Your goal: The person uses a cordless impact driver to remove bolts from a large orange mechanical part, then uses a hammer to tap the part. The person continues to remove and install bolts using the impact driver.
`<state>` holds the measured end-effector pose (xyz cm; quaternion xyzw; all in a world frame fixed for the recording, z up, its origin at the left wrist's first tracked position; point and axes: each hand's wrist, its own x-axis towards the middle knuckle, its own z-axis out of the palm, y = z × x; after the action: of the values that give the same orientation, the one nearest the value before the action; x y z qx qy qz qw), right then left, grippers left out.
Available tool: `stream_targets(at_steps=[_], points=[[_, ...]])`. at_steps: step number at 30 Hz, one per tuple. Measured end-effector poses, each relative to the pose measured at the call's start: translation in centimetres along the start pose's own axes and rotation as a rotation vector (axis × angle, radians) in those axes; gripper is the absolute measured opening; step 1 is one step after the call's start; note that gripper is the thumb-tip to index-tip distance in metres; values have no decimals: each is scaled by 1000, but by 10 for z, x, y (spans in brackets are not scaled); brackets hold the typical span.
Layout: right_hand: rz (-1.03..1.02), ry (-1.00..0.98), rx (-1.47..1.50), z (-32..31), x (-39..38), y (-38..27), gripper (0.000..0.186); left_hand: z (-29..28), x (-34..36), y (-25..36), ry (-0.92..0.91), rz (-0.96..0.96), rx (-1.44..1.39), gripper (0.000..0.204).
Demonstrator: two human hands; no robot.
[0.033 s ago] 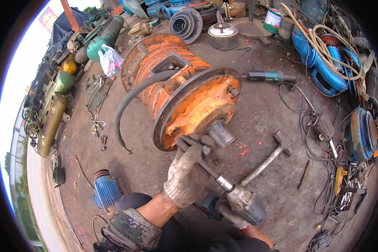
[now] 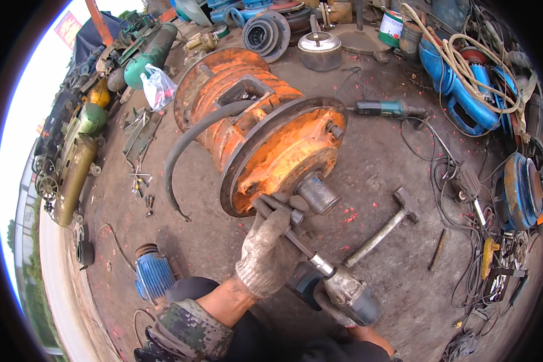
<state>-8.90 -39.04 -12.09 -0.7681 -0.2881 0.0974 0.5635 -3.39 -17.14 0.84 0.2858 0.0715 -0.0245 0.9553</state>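
Observation:
My left hand [image 2: 268, 256], in a knitted work glove, is closed around thick threaded bolts [image 2: 280, 209], just in front of an orange cast motor housing [image 2: 289, 154]. A steel shaft stub [image 2: 317, 194] sticks out of the housing beside my fingers. My gloved right hand [image 2: 333, 306] grips the handle of a cordless impact wrench [image 2: 353, 297], partly hidden behind its body. From the wrench a socket and long hex bit [image 2: 298, 244] point up-left to the bolt head by my left fingers. Whether the bit sits in that head I cannot tell.
To the right a hammer [image 2: 386, 223] lies on the ground, with an angle grinder [image 2: 386, 109] beyond it and tangled cables farther right. A bent black hose [image 2: 181, 142] arches off the housing. At lower left stands a small blue motor [image 2: 154, 274].
My right hand and the impact wrench have shifted slightly up, and the wrench's lower end has swung a little. My left hand with the bolts stays nearly still.

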Motion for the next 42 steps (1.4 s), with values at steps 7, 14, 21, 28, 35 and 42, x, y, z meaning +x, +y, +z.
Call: stream_targets(at_steps=[7,14,21,28,35,42], points=[[207,151,602,12,-14,30,36,7,10,0,62,-64,-100,31],[342,-13,913,9,-18,30,48,-8,5,-5,154,0,21,48],[186,4,273,24,12,13,54,-23,8,-11,432,38,10,36],[-81,3,-75,22,34,3,51,-31,5,-2,497,74,60,26],[85,-102,32,41,34,21,49,-34,15,7,638,123,131,18],[-105,-5,-115,30,54,4,46,-33,4,6,579,-11,57,31]])
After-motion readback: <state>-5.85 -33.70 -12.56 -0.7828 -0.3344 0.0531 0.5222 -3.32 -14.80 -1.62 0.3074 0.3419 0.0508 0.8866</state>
